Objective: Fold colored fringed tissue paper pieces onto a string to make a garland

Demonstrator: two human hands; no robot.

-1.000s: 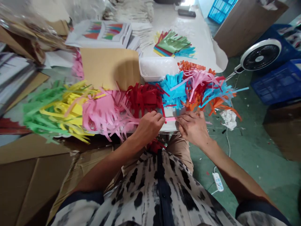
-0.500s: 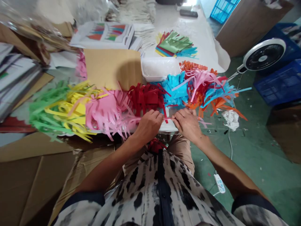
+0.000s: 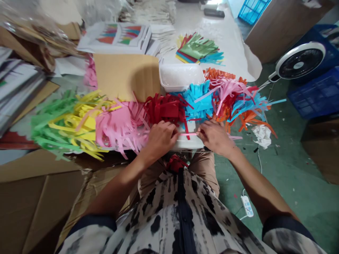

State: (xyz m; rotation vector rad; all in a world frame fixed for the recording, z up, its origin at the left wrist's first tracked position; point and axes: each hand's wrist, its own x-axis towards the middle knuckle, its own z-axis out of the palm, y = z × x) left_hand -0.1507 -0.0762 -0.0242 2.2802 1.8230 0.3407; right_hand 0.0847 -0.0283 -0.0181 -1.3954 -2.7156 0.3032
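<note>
A twisted strip of pink tissue paper [image 3: 188, 134] stretches between my two hands at the table's front edge. My left hand [image 3: 163, 135] is closed on its left part, beside the pink fringed paper [image 3: 116, 123]. Closed on the right part is my right hand [image 3: 213, 135], with loose pink ends showing past it. Dark red fringed paper [image 3: 166, 107] lies just beyond my left hand. Blue fringed paper [image 3: 198, 100] lies beyond the gap between the hands. My fingertips are partly hidden by the backs of my hands.
Green [image 3: 53, 120], yellow [image 3: 88, 121] and orange [image 3: 245, 118] fringed paper spreads along the table edge. Behind are a brown cardboard sheet [image 3: 124, 76], a white tray [image 3: 181, 86] and printed sheets [image 3: 113, 37]. A fan [image 3: 300, 63] stands at right; a power strip [image 3: 247, 206] lies on the floor.
My hands have moved apart, the left one leftward and the right one rightward. More of the pink strip shows between them.
</note>
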